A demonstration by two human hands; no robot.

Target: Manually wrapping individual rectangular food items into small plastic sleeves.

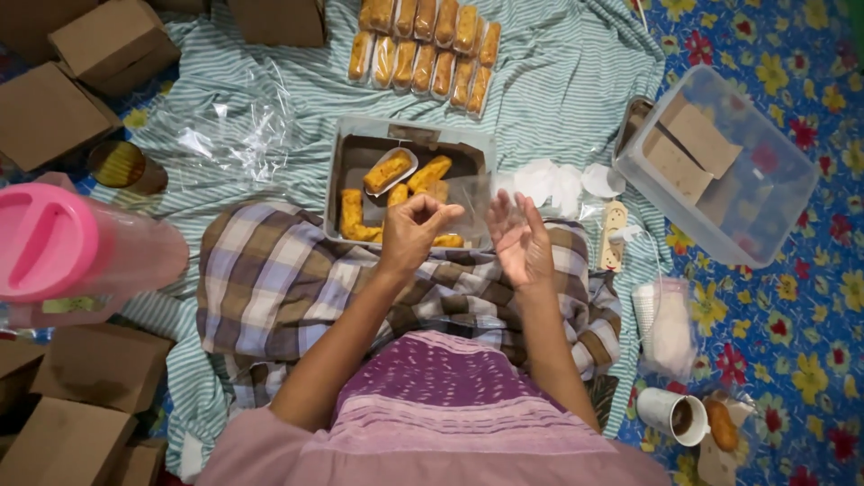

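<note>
Plastic bag (468,193) between both hands

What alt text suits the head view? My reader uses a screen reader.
Seen from above, a seated person's left hand and right hand hold a clear plastic bag over a metal tray of fried golden rolls; wrapped rolls lie beyond.

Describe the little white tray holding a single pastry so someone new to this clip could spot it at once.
Start at the grey metal baking pan on the striped cloth, just beyond the hands. The small white oval tray lies near its middle, tilted, holding one golden pastry. The other pastries in the pan lie loose, without trays.
</note>
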